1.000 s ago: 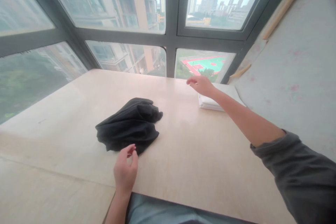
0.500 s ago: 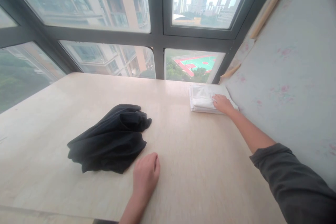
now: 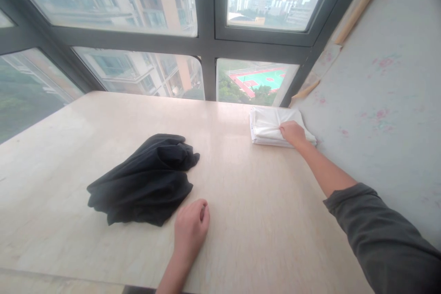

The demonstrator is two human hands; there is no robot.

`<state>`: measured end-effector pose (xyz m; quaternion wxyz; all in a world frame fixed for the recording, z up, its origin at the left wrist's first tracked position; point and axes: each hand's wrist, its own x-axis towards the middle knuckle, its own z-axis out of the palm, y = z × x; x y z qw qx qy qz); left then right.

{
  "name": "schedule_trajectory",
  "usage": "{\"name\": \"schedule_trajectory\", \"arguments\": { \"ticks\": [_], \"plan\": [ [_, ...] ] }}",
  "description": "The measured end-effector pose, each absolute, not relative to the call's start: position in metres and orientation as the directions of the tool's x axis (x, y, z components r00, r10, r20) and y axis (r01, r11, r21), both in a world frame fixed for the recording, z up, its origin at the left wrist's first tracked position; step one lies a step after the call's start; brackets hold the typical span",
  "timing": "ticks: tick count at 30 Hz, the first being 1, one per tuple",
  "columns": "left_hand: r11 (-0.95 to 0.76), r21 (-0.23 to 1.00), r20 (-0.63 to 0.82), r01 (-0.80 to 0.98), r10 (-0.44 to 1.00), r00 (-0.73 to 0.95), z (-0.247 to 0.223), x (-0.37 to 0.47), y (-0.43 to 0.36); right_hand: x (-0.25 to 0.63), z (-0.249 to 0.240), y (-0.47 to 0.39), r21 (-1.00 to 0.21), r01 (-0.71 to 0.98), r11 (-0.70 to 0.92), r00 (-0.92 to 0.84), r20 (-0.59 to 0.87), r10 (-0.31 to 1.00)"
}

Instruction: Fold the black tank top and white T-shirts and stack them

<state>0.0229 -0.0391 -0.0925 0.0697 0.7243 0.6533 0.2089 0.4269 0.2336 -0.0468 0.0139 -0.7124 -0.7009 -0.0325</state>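
Observation:
My right hand [image 3: 293,133] pinches the top layer of a folded white cloth [image 3: 267,121], drawing creases toward its fingertips. The cloth lies on a neat white stack by the wall, and its exact kind cannot be made out. My left hand [image 3: 192,221] rests on the tabletop with its fingers curled into a loose fist; nothing shows in it. Just beyond and left of that fist lies a crumpled black garment [image 3: 141,183], spread unevenly and apart from the hand.
The pale wood-grain tabletop [image 3: 234,183] reaches back to grey window frames [image 3: 206,55]. On the right stands a wall [image 3: 386,101] with floral paper, peeling near a wooden strip [image 3: 361,7]. The table's front edge crosses the lower left.
My right fingers, laid on the stack before, have closed on the white top layer and gathered it into creases. The left hand and black garment stay put; the view has tilted slightly.

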Motion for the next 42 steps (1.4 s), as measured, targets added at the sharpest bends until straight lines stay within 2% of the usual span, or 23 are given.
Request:
{"name": "schedule_trajectory", "arguments": {
  "ticks": [3, 6, 9, 14, 18, 20, 26, 30, 34, 38, 39, 42],
  "plan": [
    [-0.135, 0.407, 0.205, 0.903, 0.977, 0.054, -0.092, 0.022, -0.039, 0.429, -0.036, 0.225, -0.001, 0.997, -0.072, 0.072, 0.098, 0.993],
    [-0.13, 0.438, 0.205, 0.889, 0.978, 0.042, -0.091, 0.021, -0.039, 0.432, -0.016, 0.214, -0.121, 0.98, -0.16, 0.182, 0.194, 0.964],
    [-0.128, 0.456, 0.205, 0.881, 0.978, 0.035, -0.092, 0.021, -0.04, 0.432, 0.016, 0.202, -0.231, 0.962, -0.146, 0.213, 0.302, 0.929],
    [-0.141, 0.45, 0.226, 0.882, 0.973, 0.04, -0.092, 0.02, -0.041, 0.425, 0.093, 0.189, -0.305, 0.948, 0.09, 0.085, 0.516, 0.853],
    [-0.156, 0.457, 0.229, 0.876, 0.972, 0.053, -0.093, 0.019, -0.041, 0.413, 0.163, 0.189, -0.383, 0.847, 0.368, 0.031, 0.727, 0.686],
    [-0.158, 0.469, 0.225, 0.869, 0.973, 0.055, -0.093, 0.019, -0.041, 0.4, 0.192, 0.187, -0.384, 0.793, 0.473, 0.013, 0.787, 0.617],
    [-0.151, 0.494, 0.221, 0.856, 0.974, 0.044, -0.094, 0.018, -0.042, 0.342, 0.239, 0.149, -0.319, 0.761, 0.565, -0.145, 0.765, 0.628],
    [-0.156, 0.495, 0.236, 0.855, 0.971, 0.04, -0.096, 0.018, -0.043, 0.311, 0.243, 0.125, -0.355, 0.623, 0.697, -0.042, 0.875, 0.483],
    [-0.154, 0.482, 0.252, 0.863, 0.967, 0.032, -0.099, 0.018, -0.043, 0.287, 0.245, 0.111, -0.352, 0.592, 0.725, -0.174, 0.823, 0.541],
    [-0.174, 0.49, 0.257, 0.854, 0.965, 0.05, -0.099, 0.018, -0.044, 0.268, 0.259, 0.11, -0.332, 0.419, 0.845, 0.087, 0.941, 0.326],
    [-0.178, 0.494, 0.257, 0.851, 0.965, 0.052, -0.099, 0.018, -0.044, 0.262, 0.263, 0.113, -0.333, 0.395, 0.856, 0.094, 0.942, 0.323],
    [-0.182, 0.505, 0.258, 0.844, 0.965, 0.053, -0.098, 0.018, -0.044, 0.239, 0.274, 0.12, -0.407, 0.317, 0.857, -0.052, 0.895, 0.444]
  ]
}}
